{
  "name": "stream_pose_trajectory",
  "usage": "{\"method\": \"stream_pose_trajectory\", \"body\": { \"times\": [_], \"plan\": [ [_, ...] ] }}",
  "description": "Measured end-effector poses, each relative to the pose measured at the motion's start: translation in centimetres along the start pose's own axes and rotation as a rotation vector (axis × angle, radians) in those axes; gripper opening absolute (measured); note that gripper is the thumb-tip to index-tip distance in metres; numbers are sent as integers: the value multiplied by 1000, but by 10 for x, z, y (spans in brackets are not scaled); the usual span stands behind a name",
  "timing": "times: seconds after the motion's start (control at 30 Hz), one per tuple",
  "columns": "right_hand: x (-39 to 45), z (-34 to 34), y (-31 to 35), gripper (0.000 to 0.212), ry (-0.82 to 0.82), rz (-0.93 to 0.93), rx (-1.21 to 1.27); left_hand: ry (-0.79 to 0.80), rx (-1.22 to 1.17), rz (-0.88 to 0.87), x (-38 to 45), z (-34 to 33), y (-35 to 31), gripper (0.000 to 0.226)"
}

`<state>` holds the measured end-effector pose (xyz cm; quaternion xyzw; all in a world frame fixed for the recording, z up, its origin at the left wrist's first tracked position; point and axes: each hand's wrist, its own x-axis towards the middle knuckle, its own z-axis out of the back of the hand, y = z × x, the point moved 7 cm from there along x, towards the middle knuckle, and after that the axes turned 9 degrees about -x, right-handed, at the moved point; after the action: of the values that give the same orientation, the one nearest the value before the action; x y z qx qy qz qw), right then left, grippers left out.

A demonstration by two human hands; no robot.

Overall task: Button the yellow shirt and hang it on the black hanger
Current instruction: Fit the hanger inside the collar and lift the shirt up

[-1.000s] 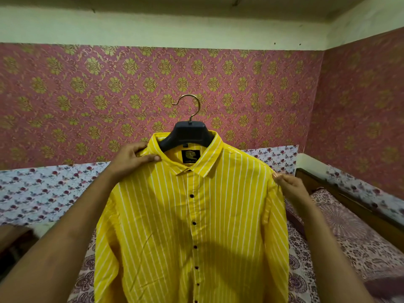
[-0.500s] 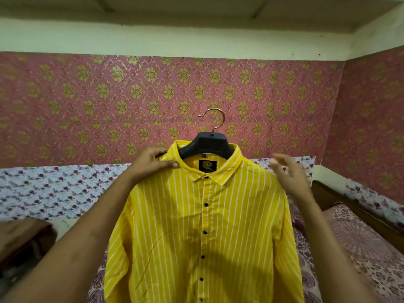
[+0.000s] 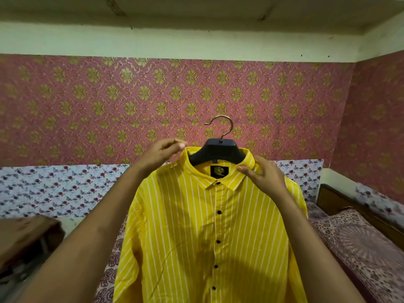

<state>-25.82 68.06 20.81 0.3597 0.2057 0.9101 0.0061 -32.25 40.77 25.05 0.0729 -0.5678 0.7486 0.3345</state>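
Right hand [image 3: 263, 173] has moved off the sleeve edge to the collar, fingers pinching its right side; left hand [image 3: 162, 153] pinches collar's left corner. Yellow shirt [image 3: 209, 237], buttoned, hangs on black hanger [image 3: 216, 150] w/ bed [image 3: 360, 248] & wall behind.

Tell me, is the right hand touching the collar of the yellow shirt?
Touching. The head view shows the right hand with its thumb pressed on the collar of the yellow shirt.
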Motion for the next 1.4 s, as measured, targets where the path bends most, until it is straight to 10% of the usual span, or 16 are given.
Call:
{"method": "stream_pose_trajectory", "body": {
  "times": [0.2,0.6,1.0,1.17,1.4],
  "plan": [
    [-3,-2,10,75,-7,-20,-48,-143,733,-112,22,-3,-24,16],
    [-11,14,-10,57,47,-91,63,269,290,1,0,-17,16,29],
    [10,46,1,61,47,-56,-27,113,224,-114,26,17,-1,25],
    [9,57,13,66,-86,-186,-247,159,481,-143,39,12,-3,75],
    [10,65,41,80,-211,-188,-425,28,472,-183,48,26,6,76]
  ]
}}
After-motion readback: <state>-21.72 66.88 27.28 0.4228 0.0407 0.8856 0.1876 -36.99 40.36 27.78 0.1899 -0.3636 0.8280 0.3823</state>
